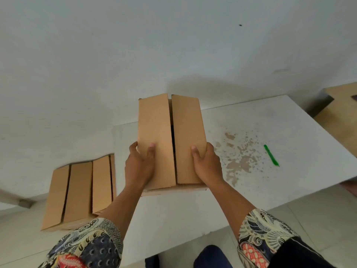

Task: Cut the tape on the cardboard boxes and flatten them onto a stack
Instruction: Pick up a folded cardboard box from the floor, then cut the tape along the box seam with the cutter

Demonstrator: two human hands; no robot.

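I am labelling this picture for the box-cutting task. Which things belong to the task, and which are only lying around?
Belong to the task:
- cardboard box, gripped by left hand and right hand
- green cutter on the table
- cardboard boxes on the floor, left

Only lying around:
- brown stains
- wooden furniture, far right

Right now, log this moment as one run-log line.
left hand: grips box | right hand: grips box | box flaps: seam parted | green cutter: idle on table | boxes on floor
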